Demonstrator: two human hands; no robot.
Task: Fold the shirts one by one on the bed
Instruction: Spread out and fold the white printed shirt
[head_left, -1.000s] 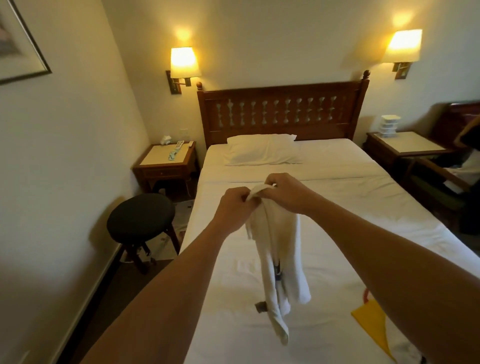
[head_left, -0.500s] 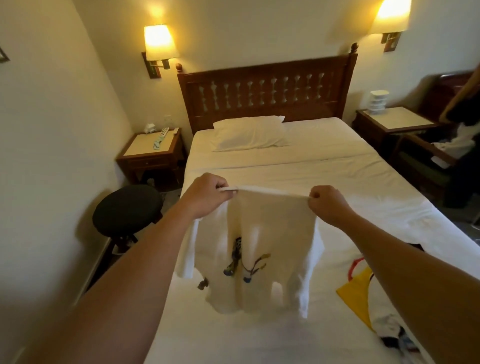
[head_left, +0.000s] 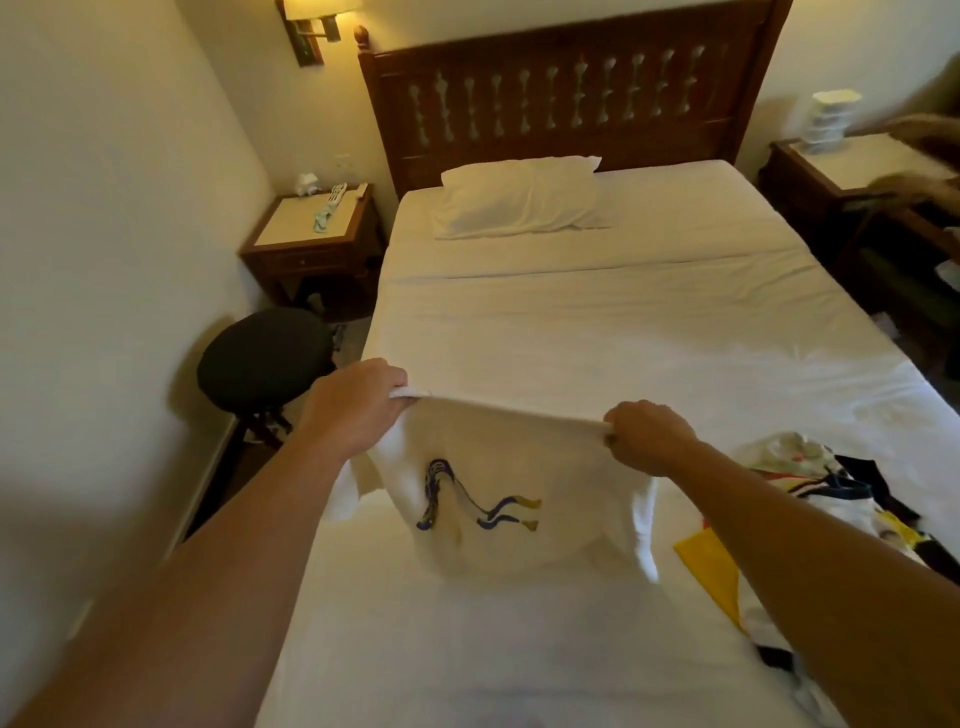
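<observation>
A white shirt (head_left: 498, 467) with a blue and yellow print hangs spread out above the bed (head_left: 597, 322), its lower part close to the sheet. My left hand (head_left: 353, 405) grips one top corner and my right hand (head_left: 649, 436) grips the other, holding the top edge stretched between them. A pile of other shirts (head_left: 810, 483), white, yellow and dark, lies on the bed at the right, partly hidden by my right forearm.
A pillow (head_left: 519, 200) lies at the head of the bed by the wooden headboard (head_left: 571, 88). A black stool (head_left: 265, 353) stands left of the bed. Nightstands (head_left: 311, 228) flank the bed; a chair with clothes stands at the far right.
I have spread the bunched shirt wide between my hands and lowered it toward the sheet. The camera has tilted down toward the bed.
</observation>
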